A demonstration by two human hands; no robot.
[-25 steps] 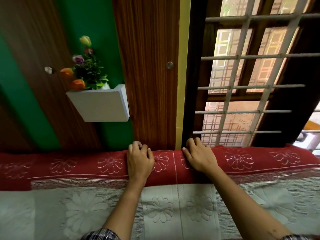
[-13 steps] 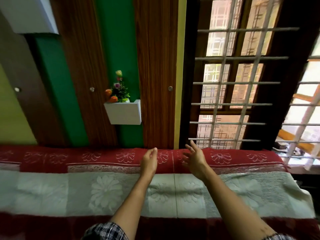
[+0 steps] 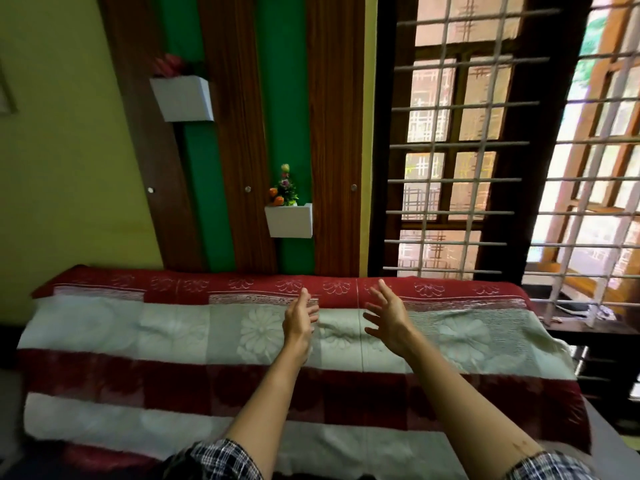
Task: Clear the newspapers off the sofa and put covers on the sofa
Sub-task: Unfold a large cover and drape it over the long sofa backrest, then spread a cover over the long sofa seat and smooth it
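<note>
Both my hands are open above the covered sofa.

I see the cover (image 3: 173,327), with red and pale bands and flower patterns, spread over the back and the seat of the sofa from the left end to the right end. My left hand (image 3: 299,320) and my right hand (image 3: 389,318) are in front of the top of the backrest, near each other but apart, with the palms turned to each other. The fingers of both are straight and spread and hold nothing. I cannot tell if they touch the cloth. Behind the sofa a white wall box (image 3: 289,220) with flowers hangs on the wall, and a window grille (image 3: 450,168) is at the right.
</note>
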